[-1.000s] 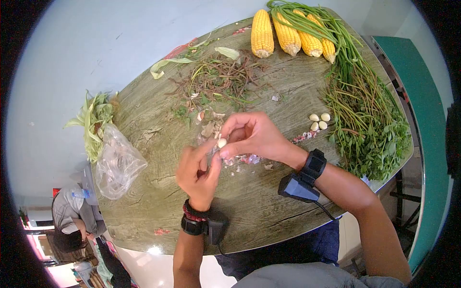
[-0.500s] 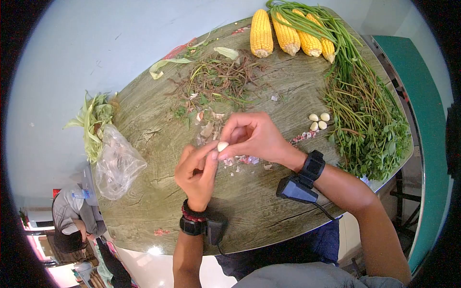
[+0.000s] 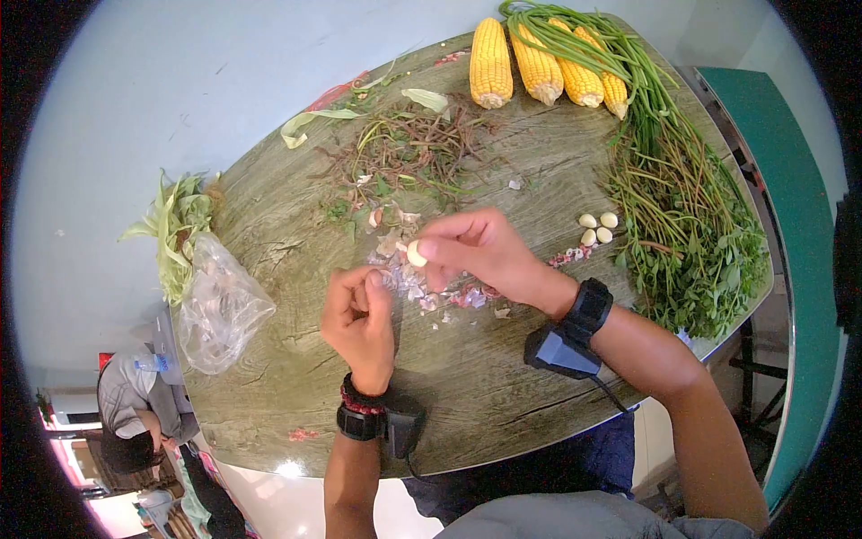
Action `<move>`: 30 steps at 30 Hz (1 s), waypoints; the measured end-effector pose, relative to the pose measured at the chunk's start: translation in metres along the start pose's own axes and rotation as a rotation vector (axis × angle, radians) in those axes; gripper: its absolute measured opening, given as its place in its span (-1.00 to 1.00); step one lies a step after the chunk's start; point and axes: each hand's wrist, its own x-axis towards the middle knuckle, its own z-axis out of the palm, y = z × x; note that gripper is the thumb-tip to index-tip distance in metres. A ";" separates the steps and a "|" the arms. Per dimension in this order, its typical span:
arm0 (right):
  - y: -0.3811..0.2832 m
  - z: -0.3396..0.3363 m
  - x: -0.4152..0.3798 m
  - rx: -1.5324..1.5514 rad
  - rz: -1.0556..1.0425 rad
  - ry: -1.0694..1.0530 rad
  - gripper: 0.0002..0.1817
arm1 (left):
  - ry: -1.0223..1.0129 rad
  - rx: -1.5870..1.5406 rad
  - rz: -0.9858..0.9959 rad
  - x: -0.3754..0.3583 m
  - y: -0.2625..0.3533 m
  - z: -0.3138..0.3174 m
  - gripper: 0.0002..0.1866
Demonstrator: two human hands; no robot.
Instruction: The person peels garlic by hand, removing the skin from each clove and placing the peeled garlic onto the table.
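My right hand (image 3: pixel 485 254) pinches a pale peeled garlic clove (image 3: pixel 417 253) between thumb and fingers, above the middle of the wooden table (image 3: pixel 503 395). To its left, apart from the clove, my left hand (image 3: pixel 357 319) has its thumb pressed to its curled fingers; whether a bit of skin is between them is too small to tell. Papery garlic skins (image 3: pixel 413 286) lie scattered under and between both hands. Several peeled cloves (image 3: pixel 597 228) sit grouped to the right of my right hand.
Yellow corn cobs (image 3: pixel 491 65) lie at the far edge, beside long green stems and leafy greens (image 3: pixel 687 242) on the right. Brown trimmings (image 3: pixel 417 144) are piled beyond my hands. A clear plastic bag (image 3: pixel 218 305) and corn husks (image 3: pixel 180 225) lie left. Another person (image 3: pixel 135 404) is at lower left.
My hands have moved apart. The clove, earlier between both hands, is now in my right hand alone, slightly farther from me.
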 end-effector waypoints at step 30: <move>0.003 0.001 0.001 -0.069 0.056 -0.136 -0.72 | -0.036 0.101 0.208 0.000 0.003 -0.003 -0.83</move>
